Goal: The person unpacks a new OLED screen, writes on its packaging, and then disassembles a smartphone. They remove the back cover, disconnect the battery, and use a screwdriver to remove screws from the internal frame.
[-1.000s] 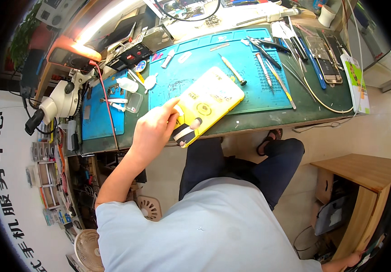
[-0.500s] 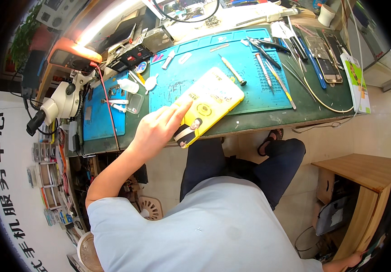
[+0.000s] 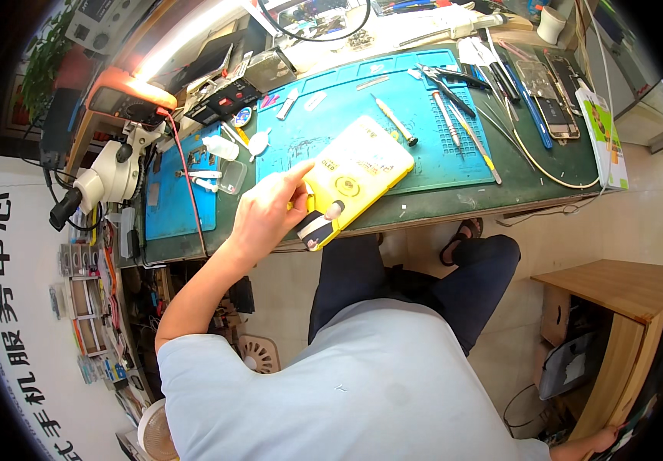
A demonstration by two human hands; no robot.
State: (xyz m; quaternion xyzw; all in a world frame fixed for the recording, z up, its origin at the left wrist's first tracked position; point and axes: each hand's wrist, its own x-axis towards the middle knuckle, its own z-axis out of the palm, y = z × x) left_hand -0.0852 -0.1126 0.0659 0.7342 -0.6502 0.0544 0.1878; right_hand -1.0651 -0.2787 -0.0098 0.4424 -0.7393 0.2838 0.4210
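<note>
My left hand (image 3: 268, 209) is at the left edge of a flat yellow box (image 3: 366, 163) with a printed lid. Its index finger reaches along the edge and the other fingers curl in, pinching the box there. The box lies tilted across the front of a blue work mat (image 3: 446, 173), its lower corner past the bench edge. A small screwdriver (image 3: 395, 121) lies just behind it. Far out at the lower right, my right hand (image 3: 598, 441) reaches beside a wooden cabinet; its fingers are small and dark there, and what they touch is unclear.
Pliers (image 3: 454, 86), tweezers and several pens lie right of the mat, near opened phones (image 3: 558, 115). At left are a microscope (image 3: 109, 173), an orange multimeter (image 3: 128, 98), a white bottle (image 3: 220, 147) and a smaller blue mat (image 3: 181, 211). A wooden cabinet (image 3: 608, 284) stands at right.
The left hand's fingers, earlier stretched out over the lid, have drawn back and curled in at the box's left edge. The box has hardly moved. The view has shifted slightly.
</note>
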